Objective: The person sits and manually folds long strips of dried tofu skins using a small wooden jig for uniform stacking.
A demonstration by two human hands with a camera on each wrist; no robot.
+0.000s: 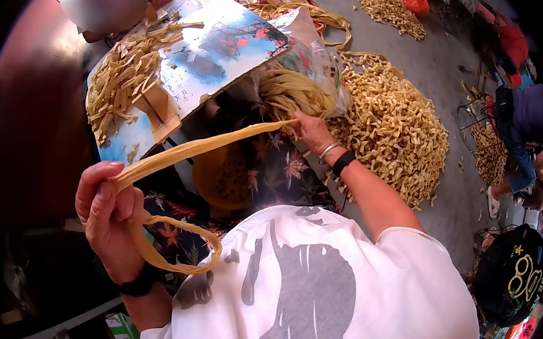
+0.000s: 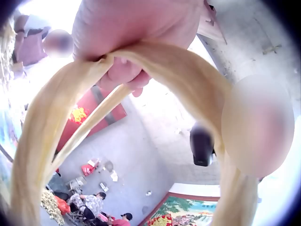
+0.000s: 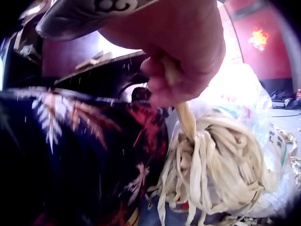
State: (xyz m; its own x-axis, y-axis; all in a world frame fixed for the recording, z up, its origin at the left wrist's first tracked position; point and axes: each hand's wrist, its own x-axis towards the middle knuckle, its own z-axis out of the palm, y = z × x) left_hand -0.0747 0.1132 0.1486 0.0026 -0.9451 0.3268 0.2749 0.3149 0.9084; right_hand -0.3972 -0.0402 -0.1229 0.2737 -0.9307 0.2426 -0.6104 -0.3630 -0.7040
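A long tan strip [image 1: 209, 143] stretches between both hands in the head view. The left hand [image 1: 107, 216] grips one end, and a loop of strip hangs below it. In the left wrist view, the strip [image 2: 181, 70] passes through the curled fingers of the left hand [image 2: 136, 28]. The right hand [image 1: 313, 133] pinches the other end beside a bundle of strips [image 1: 294, 93] in a clear plastic bag [image 1: 309, 37]. Seen from the right wrist, the right hand [image 3: 183, 56] holds a strip [image 3: 187, 123] just above the bundle [image 3: 225, 160].
A painted board [image 1: 208, 48] carries short cut pieces [image 1: 121, 79] and a small wooden block [image 1: 158, 111]. A big heap of knotted pieces [image 1: 394, 132] lies on the floor to the right. A yellow basin [image 1: 219, 181] stands below the board. Other people sit around.
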